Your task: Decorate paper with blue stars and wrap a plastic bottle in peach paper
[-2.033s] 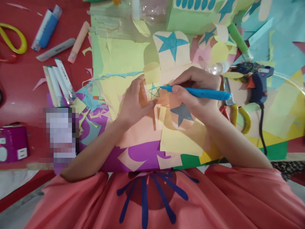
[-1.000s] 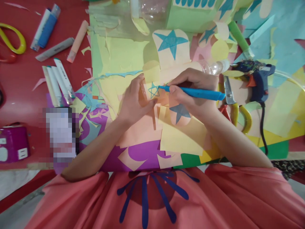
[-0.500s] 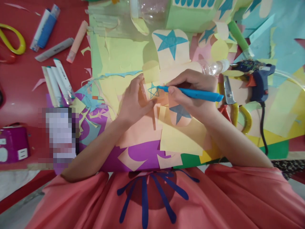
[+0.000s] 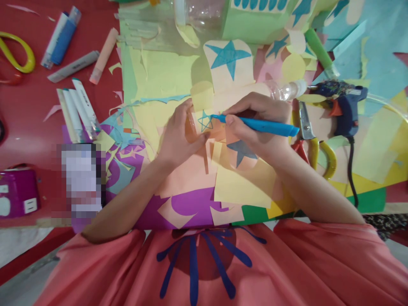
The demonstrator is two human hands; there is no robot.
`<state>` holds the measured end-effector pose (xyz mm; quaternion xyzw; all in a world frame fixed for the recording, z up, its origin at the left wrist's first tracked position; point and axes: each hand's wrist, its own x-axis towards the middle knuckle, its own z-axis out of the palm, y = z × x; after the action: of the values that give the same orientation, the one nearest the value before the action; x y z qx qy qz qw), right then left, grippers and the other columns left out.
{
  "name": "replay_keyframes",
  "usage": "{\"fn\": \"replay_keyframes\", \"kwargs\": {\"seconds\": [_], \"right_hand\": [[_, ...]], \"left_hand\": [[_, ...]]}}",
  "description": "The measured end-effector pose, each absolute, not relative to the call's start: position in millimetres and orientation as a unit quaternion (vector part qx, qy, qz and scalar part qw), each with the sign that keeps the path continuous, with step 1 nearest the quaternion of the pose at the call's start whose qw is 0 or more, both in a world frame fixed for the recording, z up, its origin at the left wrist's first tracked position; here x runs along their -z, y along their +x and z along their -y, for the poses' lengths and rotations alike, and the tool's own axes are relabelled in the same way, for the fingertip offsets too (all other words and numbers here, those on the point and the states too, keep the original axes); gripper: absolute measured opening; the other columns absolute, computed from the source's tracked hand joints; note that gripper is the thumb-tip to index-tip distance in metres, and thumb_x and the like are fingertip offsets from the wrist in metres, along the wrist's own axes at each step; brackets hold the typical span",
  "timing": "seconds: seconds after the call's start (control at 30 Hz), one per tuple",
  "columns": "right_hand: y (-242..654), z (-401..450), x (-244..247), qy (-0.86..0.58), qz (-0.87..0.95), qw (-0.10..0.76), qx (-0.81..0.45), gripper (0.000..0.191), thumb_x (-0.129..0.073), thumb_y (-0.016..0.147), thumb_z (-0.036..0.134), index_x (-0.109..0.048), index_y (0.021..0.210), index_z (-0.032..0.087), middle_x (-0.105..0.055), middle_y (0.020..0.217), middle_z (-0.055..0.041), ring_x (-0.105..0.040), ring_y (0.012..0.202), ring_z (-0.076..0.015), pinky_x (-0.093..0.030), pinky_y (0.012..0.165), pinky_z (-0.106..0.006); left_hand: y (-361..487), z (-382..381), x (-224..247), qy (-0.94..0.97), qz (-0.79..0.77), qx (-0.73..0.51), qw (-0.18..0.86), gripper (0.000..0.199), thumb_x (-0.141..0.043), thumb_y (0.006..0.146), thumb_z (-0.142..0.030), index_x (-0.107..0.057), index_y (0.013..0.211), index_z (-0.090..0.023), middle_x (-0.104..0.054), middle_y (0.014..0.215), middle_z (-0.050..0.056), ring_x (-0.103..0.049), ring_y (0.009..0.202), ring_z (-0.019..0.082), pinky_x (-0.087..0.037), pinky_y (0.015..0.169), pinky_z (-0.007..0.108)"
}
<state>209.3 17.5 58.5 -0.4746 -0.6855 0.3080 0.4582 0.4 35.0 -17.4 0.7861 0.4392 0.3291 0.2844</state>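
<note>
A blue marker (image 4: 264, 126) is gripped in my right hand (image 4: 259, 108), its tip at the right side of a small outlined star. That star is drawn on a small pale piece of paper (image 4: 201, 124). My left hand (image 4: 177, 136) curls around the paper's left side, thumb below and fingers above, holding it steady. Just above lies a pale paper cutout (image 4: 231, 78) with a filled blue star. Beneath my right hand, another cutout with a blue star (image 4: 239, 154) lies partly covered. A yellow round cutout (image 4: 202, 95) sits by the left fingertips.
Scissors (image 4: 306, 123) and a blue glue gun (image 4: 349, 106) lie on the right, a clear plastic bottle (image 4: 283, 90) near them. Several white markers (image 4: 76, 110), a blurred-out phone (image 4: 81, 178) and a purple box (image 4: 21, 191) are on the left. Paper scraps (image 4: 124, 157) cover the middle.
Almost nothing differs. Both hands, the marker and the small paper stay in nearly the same place.
</note>
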Motion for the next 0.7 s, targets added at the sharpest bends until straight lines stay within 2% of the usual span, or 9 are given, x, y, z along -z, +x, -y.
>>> {"fn": "replay_keyframes", "kwargs": {"seconds": [0.17, 0.33, 0.5, 0.7], "right_hand": [[209.2, -18.1, -57.5, -0.464, 0.683, 0.482, -0.293, 0.012, -0.068, 0.083, 0.021, -0.065, 0.072, 0.022, -0.065, 0.062, 0.0047, -0.061, 0.054, -0.0097, -0.047, 0.048, -0.023], [210.5, -18.7, -54.1, -0.454, 0.706, 0.442, -0.316, 0.012, -0.064, 0.087, 0.024, -0.067, 0.076, 0.022, -0.069, 0.067, 0.002, -0.064, 0.057, -0.0119, -0.048, 0.051, -0.027], [211.7, -17.4, -55.1, -0.454, 0.698, 0.436, -0.342, 0.009, -0.064, 0.088, 0.022, -0.067, 0.079, 0.022, -0.069, 0.064, 0.0024, -0.062, 0.052, -0.0116, -0.046, 0.047, -0.028], [210.3, -15.5, -54.0, -0.452, 0.734, 0.422, -0.281, 0.003, -0.069, 0.086, 0.025, -0.072, 0.087, 0.026, -0.075, 0.084, 0.0016, -0.069, 0.069, -0.0139, -0.056, 0.061, -0.029]], "left_hand": [[0.7, -34.8, 18.0, 0.787, -0.437, -0.333, 0.282, 0.078, -0.056, 0.081, -0.075, -0.031, 0.14, -0.031, -0.051, 0.144, 0.01, -0.052, 0.134, 0.033, -0.047, 0.109, 0.05], [1.4, -34.8, 15.3, 0.79, -0.436, -0.322, 0.285, 0.078, -0.054, 0.083, -0.075, -0.028, 0.142, -0.031, -0.05, 0.145, 0.01, -0.051, 0.136, 0.033, -0.046, 0.11, 0.049], [1.8, -34.4, 15.4, 0.787, -0.441, -0.325, 0.285, 0.077, -0.057, 0.082, -0.074, -0.03, 0.14, -0.031, -0.051, 0.144, 0.011, -0.052, 0.134, 0.033, -0.047, 0.109, 0.05], [0.6, -34.4, 17.4, 0.782, -0.442, -0.329, 0.292, 0.076, -0.058, 0.082, -0.073, -0.03, 0.14, -0.032, -0.05, 0.145, 0.01, -0.052, 0.135, 0.033, -0.047, 0.11, 0.05]]}}
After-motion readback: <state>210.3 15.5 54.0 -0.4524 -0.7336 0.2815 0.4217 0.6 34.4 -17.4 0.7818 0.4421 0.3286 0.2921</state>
